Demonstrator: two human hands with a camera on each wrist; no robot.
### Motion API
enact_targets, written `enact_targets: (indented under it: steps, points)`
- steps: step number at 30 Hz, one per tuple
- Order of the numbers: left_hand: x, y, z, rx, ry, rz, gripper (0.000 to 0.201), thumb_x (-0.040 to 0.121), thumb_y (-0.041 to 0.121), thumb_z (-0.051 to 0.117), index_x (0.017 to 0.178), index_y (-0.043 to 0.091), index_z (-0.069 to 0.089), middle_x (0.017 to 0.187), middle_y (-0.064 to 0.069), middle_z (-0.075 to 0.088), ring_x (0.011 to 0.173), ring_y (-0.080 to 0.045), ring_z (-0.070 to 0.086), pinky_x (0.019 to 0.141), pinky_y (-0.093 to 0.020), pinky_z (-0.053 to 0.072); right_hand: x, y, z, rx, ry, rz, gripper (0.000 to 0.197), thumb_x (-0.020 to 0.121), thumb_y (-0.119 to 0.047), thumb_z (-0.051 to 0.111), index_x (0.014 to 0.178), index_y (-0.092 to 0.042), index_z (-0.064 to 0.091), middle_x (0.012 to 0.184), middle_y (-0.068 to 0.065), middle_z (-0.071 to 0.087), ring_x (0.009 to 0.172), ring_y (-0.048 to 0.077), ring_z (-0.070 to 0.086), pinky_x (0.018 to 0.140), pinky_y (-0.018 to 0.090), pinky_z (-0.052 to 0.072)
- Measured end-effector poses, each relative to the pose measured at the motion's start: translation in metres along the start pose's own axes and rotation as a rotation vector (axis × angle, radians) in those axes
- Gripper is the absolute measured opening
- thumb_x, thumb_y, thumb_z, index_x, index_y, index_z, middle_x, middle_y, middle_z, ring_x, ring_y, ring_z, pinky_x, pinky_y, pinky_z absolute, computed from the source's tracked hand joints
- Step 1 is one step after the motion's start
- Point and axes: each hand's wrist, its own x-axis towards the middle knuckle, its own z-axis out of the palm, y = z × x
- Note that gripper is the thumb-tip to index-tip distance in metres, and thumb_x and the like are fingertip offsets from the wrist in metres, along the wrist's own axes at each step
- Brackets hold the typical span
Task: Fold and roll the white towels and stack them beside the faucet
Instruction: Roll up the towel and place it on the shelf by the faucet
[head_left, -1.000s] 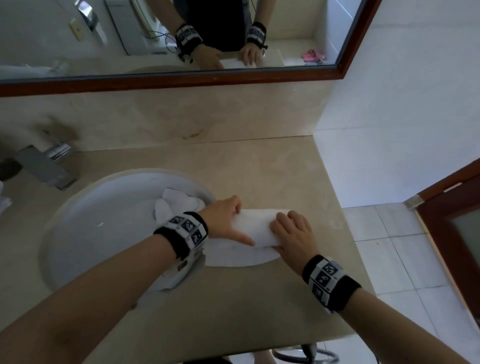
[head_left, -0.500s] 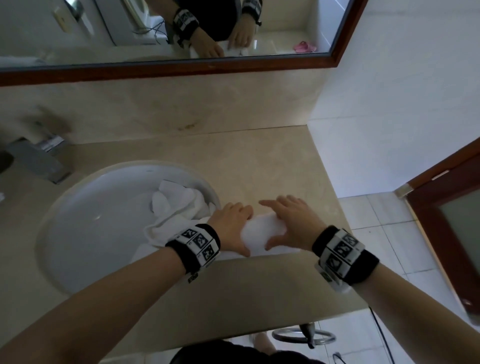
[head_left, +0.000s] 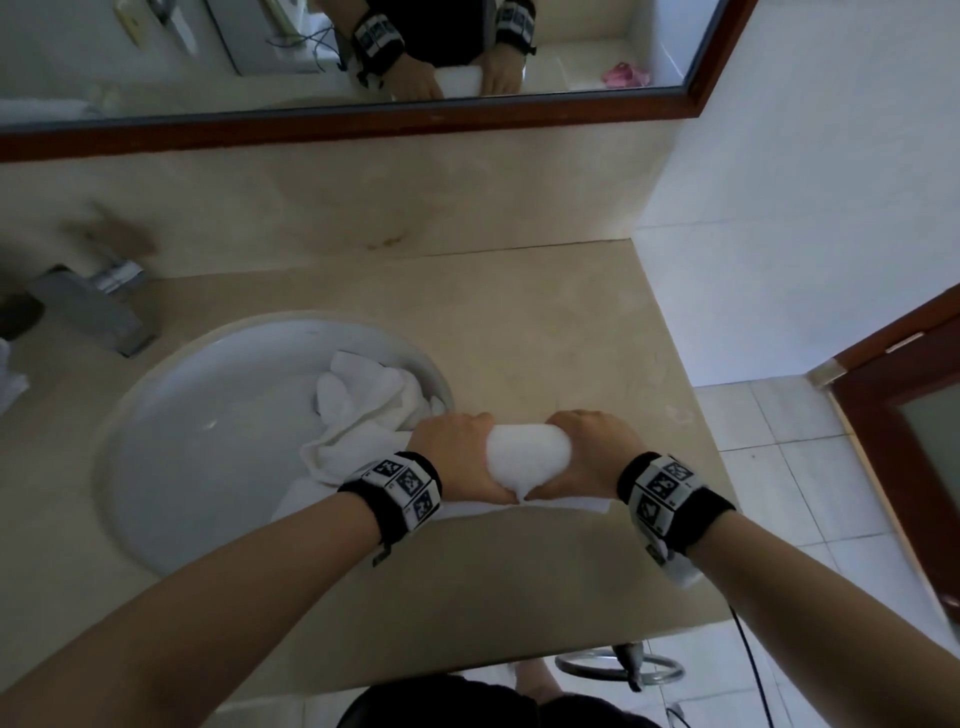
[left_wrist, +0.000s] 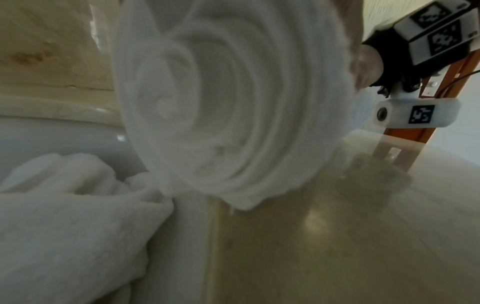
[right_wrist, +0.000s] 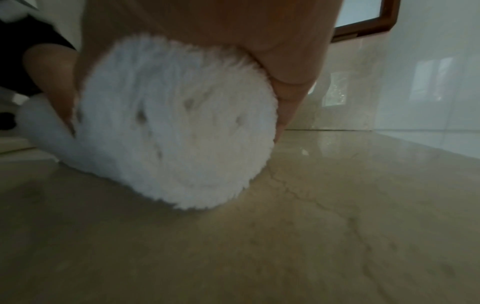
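A white towel roll (head_left: 527, 453) lies on the beige counter (head_left: 545, 343) just right of the sink. My left hand (head_left: 457, 457) grips its left end and my right hand (head_left: 584, 452) grips its right end, fingers curled over the top. The roll's spiral end (left_wrist: 221, 107) fills the left wrist view. In the right wrist view the other spiral end (right_wrist: 176, 123) sits under my thumb and fingers (right_wrist: 288, 86), with a flat tail of towel trailing toward me. A second, crumpled white towel (head_left: 363, 410) hangs over the sink's right rim. The faucet (head_left: 88, 306) stands at far left.
The round white sink (head_left: 171, 452) takes up the counter's left half. A wood-framed mirror (head_left: 363, 119) runs along the back wall. White tiled wall bounds the counter on the right; a brown door (head_left: 909, 395) and tiled floor lie beyond. Something white (head_left: 8, 374) sits at the left edge.
The flat folded towel under my hands has been rolled into a thick roll. Both hands went from pressing flat with spread fingers to curling around the roll's ends.
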Motion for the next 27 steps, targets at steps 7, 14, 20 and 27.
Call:
enact_targets:
  steps: [7, 14, 20, 27]
  points:
    - [0.005, 0.000, -0.005, -0.022, -0.081, -0.004, 0.085, 0.051, 0.080, 0.067, 0.114, 0.025, 0.051, 0.107, 0.005, 0.066, 0.093, -0.018, 0.064, 0.076, -0.030, 0.050, 0.001, -0.007, -0.012, -0.038, -0.066, 0.081, 0.040, 0.052, -0.054, 0.074, 0.071, -0.023, 0.058, 0.076, -0.001, 0.066, 0.058, 0.014, 0.054, 0.066, 0.027, 0.050]
    - [0.002, 0.002, -0.015, -0.034, -0.112, -0.001, 0.072, 0.055, 0.076, 0.069, 0.102, 0.024, 0.054, 0.092, 0.004, 0.065, 0.082, -0.019, 0.063, 0.063, -0.027, 0.042, -0.005, 0.003, -0.013, 0.295, -0.044, 0.073, 0.042, 0.072, -0.053, 0.069, 0.103, -0.025, 0.064, 0.104, 0.001, 0.067, 0.093, 0.022, 0.062, 0.084, 0.035, 0.049]
    - [-0.009, -0.004, -0.024, -0.120, -0.184, -0.018, 0.052, 0.056, 0.068, 0.075, 0.089, 0.031, 0.061, 0.078, 0.009, 0.062, 0.067, -0.014, 0.059, 0.060, -0.027, 0.048, -0.009, 0.015, -0.022, 0.961, -0.108, 0.142, 0.047, 0.087, -0.061, 0.048, 0.091, -0.019, 0.070, 0.096, 0.003, 0.072, 0.096, 0.024, 0.067, 0.082, 0.031, 0.047]
    - [-0.036, -0.015, -0.045, -0.589, 0.020, 0.022, 0.082, 0.042, 0.072, 0.071, 0.110, 0.026, 0.064, 0.106, 0.004, 0.071, 0.096, -0.018, 0.066, 0.087, -0.042, 0.053, -0.015, 0.000, -0.015, 2.035, -0.051, 0.103, 0.048, 0.100, -0.044, 0.028, 0.086, -0.024, 0.070, 0.077, -0.002, 0.073, 0.072, 0.015, 0.070, 0.069, 0.031, 0.056]
